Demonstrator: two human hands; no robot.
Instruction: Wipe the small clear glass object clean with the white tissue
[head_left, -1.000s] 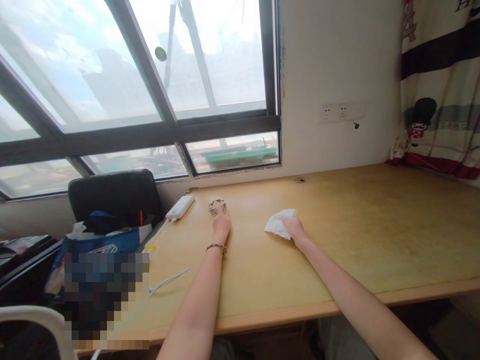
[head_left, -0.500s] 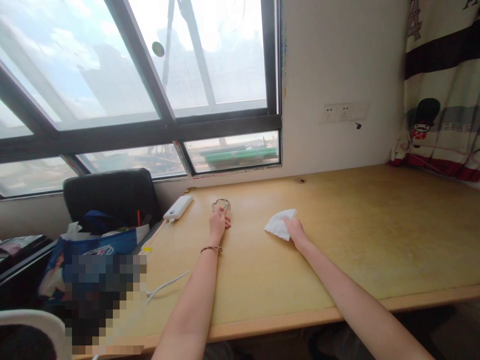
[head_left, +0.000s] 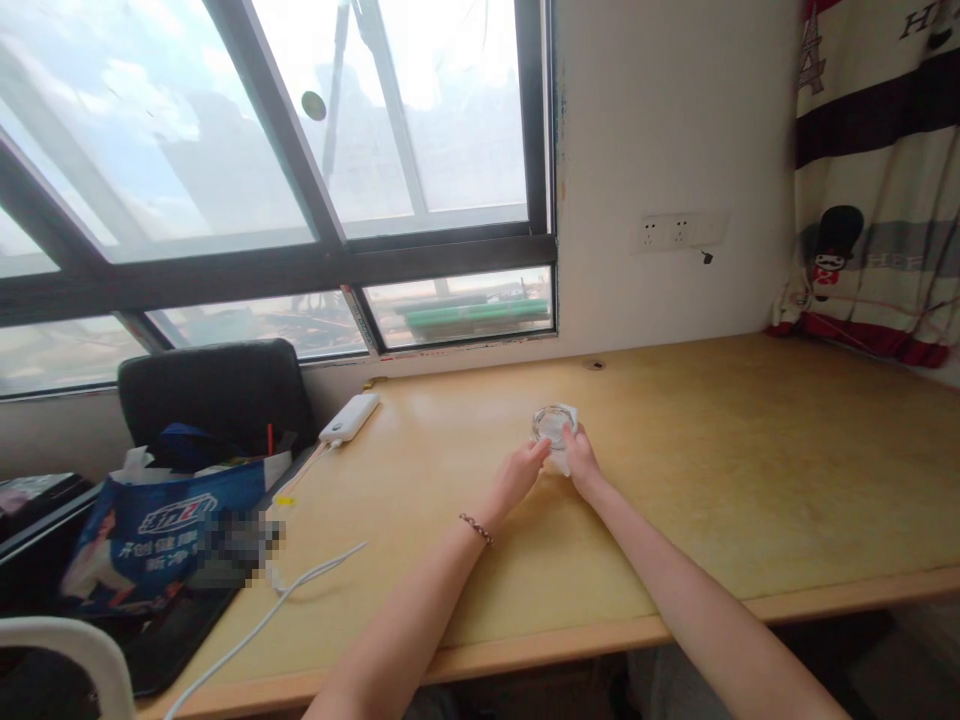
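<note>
My left hand is closed on the near left edge of a small round glass dish. The dish looks clear with a shiny rim, and its exact kind is hard to make out. My right hand holds a white tissue against the dish's right side and behind it. Part of the tissue shows through the dish, and the fingers partly cover it. Both hands are close together above the middle of the wooden table. A braided bracelet circles my left wrist.
A white power bank with a cable lies at the table's back left. Another white cable runs over the front left edge. A black chair holds a blue bag. Behind are a window and a wall with sockets.
My left hand has lifted the glass dish off the table and brought it right, to my right hand. The tissue, spread out before, is now against the dish.
</note>
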